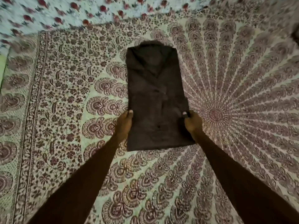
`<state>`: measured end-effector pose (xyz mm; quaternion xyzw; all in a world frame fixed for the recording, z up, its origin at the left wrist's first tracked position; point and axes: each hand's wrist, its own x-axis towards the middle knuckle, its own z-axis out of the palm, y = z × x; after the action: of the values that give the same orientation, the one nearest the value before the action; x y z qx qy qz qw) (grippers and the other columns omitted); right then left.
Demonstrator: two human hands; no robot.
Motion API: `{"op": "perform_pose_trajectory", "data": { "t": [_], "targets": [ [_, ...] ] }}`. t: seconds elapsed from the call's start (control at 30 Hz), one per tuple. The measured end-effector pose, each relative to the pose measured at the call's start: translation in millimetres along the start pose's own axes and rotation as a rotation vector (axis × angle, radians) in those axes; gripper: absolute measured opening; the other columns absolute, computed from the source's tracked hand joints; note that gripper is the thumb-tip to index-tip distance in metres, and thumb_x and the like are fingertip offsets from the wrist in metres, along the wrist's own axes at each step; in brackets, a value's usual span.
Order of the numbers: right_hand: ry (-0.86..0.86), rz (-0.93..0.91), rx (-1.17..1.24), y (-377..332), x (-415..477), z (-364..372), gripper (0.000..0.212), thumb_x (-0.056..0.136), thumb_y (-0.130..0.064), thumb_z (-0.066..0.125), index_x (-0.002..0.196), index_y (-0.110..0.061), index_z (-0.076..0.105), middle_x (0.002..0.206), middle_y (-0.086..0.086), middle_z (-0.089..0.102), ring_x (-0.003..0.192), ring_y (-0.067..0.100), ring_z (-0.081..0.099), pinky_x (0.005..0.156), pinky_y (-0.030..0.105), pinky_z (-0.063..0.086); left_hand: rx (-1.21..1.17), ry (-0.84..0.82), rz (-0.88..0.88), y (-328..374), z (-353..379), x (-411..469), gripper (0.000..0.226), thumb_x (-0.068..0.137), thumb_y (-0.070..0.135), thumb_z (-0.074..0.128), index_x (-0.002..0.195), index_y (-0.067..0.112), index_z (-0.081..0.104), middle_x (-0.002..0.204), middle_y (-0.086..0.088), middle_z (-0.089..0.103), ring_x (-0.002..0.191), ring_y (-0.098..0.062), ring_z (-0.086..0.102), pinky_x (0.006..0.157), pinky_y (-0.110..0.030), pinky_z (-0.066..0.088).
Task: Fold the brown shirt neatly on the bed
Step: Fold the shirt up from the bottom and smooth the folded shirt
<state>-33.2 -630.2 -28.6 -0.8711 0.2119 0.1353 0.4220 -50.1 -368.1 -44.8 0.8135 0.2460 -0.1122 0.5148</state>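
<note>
The brown shirt lies flat on the bed as a long narrow rectangle, sides folded in, collar at the far end, button placket facing up. My left hand grips the shirt's left edge partway up from the hem, thumb on top. On the opposite edge my right hand holds the shirt at the same height, thumb on the cloth, fingers tucked under and hidden.
A patterned mandala bedsheet covers the bed, its round centre just right of the shirt. A light floral cloth with red flowers lies along the far edge. A green strip shows at the far left.
</note>
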Motion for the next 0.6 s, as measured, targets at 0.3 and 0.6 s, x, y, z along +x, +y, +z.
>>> {"op": "perform_pose_trajectory", "data": {
  "t": [0.3,0.6],
  "targets": [
    [0.16,-0.123,0.26,-16,22,3,0.034,0.095,-0.037,0.048,0.103,-0.009,0.067,0.095,0.012,0.068,0.088,0.024,0.06,0.076,0.035,0.044,-0.008,0.204,0.11,17,0,-4,0.027,0.096,0.032,0.054,0.087,0.007,0.059,0.075,-0.001,0.055,0.065,-0.009,0.048,0.057,-0.019,0.035],
    [0.176,-0.068,-0.266,-25,59,25,0.03,0.101,-0.031,0.041,0.115,-0.008,0.055,0.1,0.022,0.066,0.094,0.041,0.062,0.076,0.04,0.046,0.223,0.105,-0.028,15,5,46,0.04,0.097,0.035,0.051,0.1,-0.001,0.067,0.1,-0.02,0.068,0.095,-0.034,0.062,0.073,-0.03,0.036]
  ]
}}
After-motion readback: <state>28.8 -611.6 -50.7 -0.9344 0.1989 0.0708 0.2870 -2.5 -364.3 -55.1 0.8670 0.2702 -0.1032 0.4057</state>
